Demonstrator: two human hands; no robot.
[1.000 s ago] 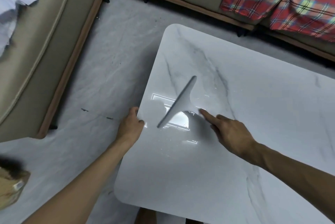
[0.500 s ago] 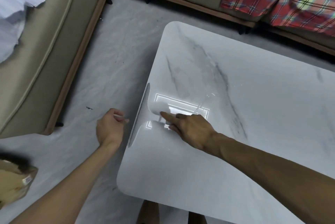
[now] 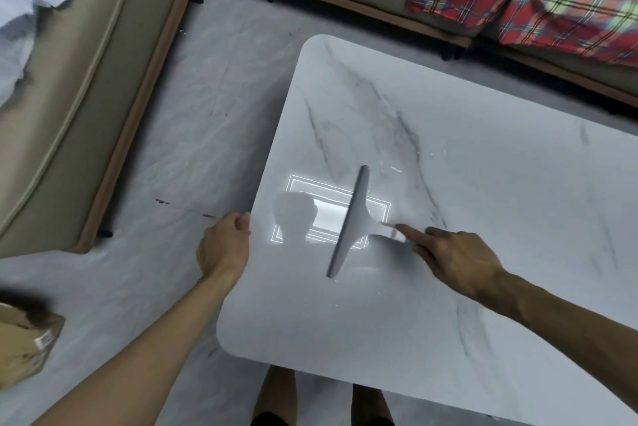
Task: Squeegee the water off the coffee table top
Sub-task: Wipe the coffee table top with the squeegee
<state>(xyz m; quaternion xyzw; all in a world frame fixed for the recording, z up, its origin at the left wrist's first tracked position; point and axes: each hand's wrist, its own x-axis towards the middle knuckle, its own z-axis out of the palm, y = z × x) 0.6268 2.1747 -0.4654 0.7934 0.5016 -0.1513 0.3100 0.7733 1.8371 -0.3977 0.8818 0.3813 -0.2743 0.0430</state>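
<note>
The coffee table (image 3: 483, 287) runs out past the picture's right side, so its two right corners go unseen. The handle end of the squeegee (image 3: 352, 222) vanishes under the right hand (image 3: 455, 253), smeared by blur. At the table's left edge the left hand (image 3: 224, 246) curls with its fingertips hidden; it may be gripping the rim. A cardboard box (image 3: 24, 346) is blurred and cut off at the left.

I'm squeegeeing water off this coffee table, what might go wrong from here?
1. The squeegee faces the left edge of the coffee table, where your left hand grips it. The hand is probably in the blade's path and would get wet.
2. Water pushed over that edge would land on the floor near your feet, a possible slip.
3. Droplets lie on the side of the blade toward your right hand, so a leftward stroke would likely miss them.
</note>
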